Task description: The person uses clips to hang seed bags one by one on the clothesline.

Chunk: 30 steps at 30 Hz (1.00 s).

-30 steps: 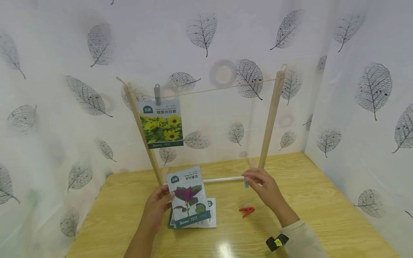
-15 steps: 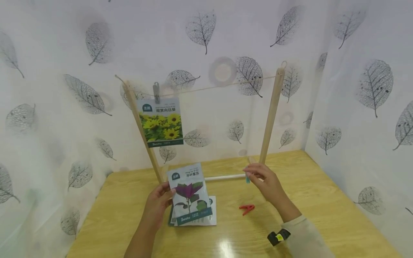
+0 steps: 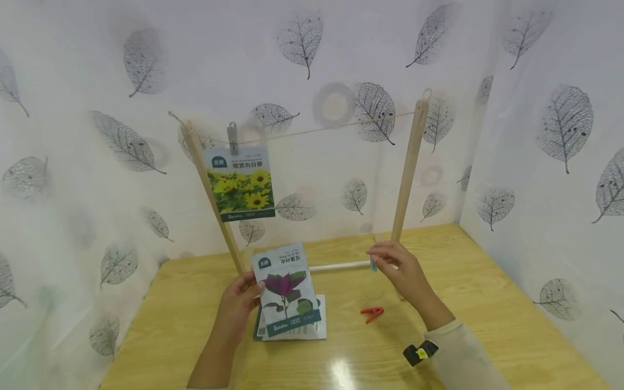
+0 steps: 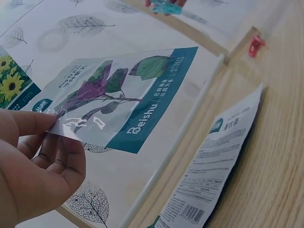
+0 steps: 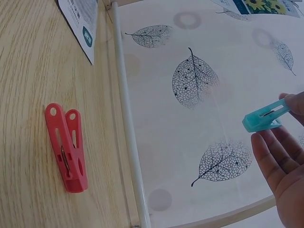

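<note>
In the head view, before the left part of the wooden frame (image 3: 411, 168), the left hand (image 3: 236, 309) pinches the purple-leaf packet (image 3: 286, 297) by its side edge; near the frame's right post, the right hand (image 3: 403, 271) pinches the teal clip (image 3: 373, 265). In the left wrist view, thumb and fingers take only the packet's margin, a sensible grip for avoiding creases. In the right wrist view, the clip's biting end points outward; an even squeeze should part it cleanly.
</note>
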Motion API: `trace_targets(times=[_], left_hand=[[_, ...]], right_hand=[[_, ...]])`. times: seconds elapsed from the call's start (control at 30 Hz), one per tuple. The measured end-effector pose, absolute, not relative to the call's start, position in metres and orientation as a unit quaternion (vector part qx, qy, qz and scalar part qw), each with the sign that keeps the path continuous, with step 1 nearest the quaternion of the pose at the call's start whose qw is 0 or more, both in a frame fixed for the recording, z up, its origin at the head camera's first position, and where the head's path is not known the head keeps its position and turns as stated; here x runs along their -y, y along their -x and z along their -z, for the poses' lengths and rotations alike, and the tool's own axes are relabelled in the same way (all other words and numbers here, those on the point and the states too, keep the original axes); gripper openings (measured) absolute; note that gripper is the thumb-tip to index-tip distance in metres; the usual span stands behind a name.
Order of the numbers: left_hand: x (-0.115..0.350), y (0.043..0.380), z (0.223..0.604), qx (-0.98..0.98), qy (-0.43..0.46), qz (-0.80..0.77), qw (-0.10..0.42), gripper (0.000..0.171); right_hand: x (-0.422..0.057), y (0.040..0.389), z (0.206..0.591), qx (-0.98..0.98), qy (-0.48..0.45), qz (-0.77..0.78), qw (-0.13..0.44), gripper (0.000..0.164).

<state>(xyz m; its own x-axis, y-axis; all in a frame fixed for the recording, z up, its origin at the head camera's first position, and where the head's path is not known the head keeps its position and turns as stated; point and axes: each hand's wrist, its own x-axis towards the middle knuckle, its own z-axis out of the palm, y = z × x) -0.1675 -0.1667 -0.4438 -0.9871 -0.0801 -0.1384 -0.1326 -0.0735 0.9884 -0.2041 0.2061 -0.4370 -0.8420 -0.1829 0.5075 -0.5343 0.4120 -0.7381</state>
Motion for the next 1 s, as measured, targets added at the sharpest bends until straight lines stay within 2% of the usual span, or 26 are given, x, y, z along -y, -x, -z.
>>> trace_targets(times=[0.7,1.0], left_hand=[[0.161,0.173,0.440,-0.665,0.061,-0.744,0.001,0.038],[0.160,0.176,0.432,-0.682,0.043,-0.730,-0.002,0.038]], right_hand=[[-0.201,0.211,0.417,0.816,-0.235,-0.487,0.204,0.023],[-0.188,0.194,0.384,0.805,-0.246,-0.499,0.204,0.021]])
